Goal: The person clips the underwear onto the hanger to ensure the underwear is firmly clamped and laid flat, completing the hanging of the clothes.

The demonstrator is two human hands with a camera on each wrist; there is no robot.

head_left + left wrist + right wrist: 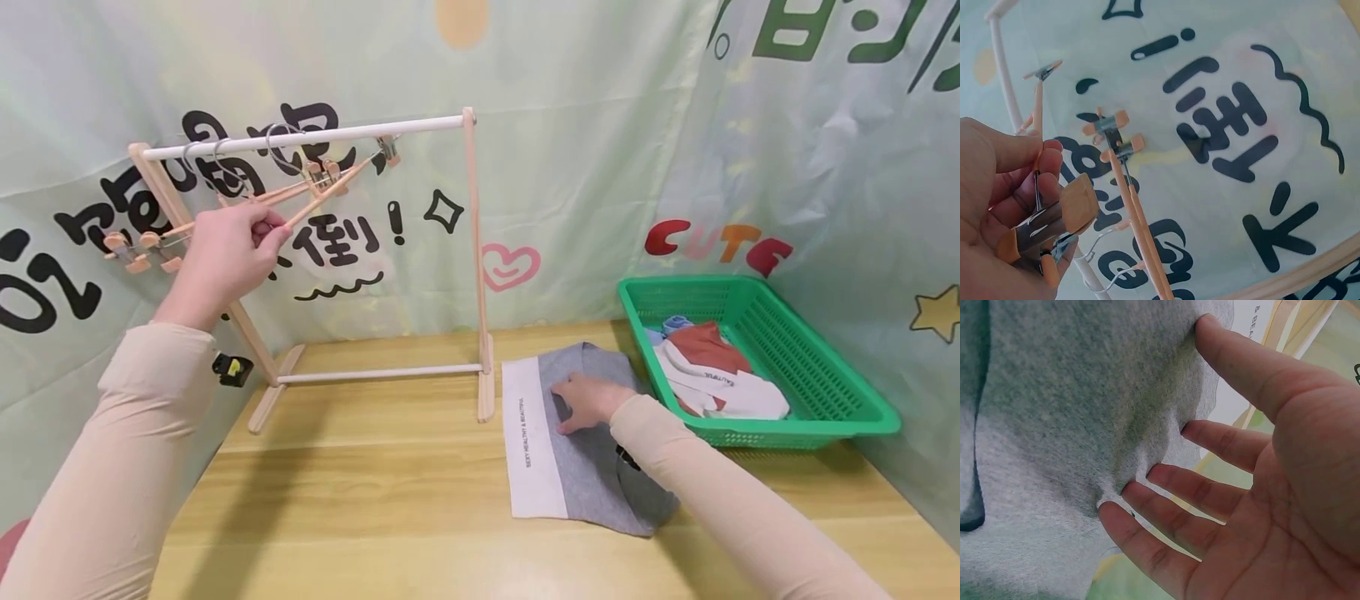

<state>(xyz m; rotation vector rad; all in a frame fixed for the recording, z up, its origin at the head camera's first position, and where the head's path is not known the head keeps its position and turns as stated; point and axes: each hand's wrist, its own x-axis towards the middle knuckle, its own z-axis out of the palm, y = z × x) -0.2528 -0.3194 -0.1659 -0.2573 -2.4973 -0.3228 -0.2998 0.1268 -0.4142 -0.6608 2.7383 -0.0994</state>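
My left hand point(228, 254) point(1004, 181) pinches a thin wooden clip hanger point(327, 196) point(1039, 112) between thumb and fingers, in front of the rack. One of its metal clips point(1047, 219) lies by the palm; another clip point(387, 150) is at the far end. More clip hangers hang from the white rail point(360, 131). On the table, a folded grey-and-white garment point(592, 475) point(1066, 406) with black lettering lies flat. The right hand point(592, 402) point(1254, 487) rests on its grey part, fingers spread and fingertips touching the cloth.
A green basket point(825, 367) at the right holds folded clothes, including a white and rust-red one point(705, 350). The rack's wooden foot point(486, 396) stands left of the garment. A small black object point(232, 369) is by the rack's left post. A printed curtain hangs behind.
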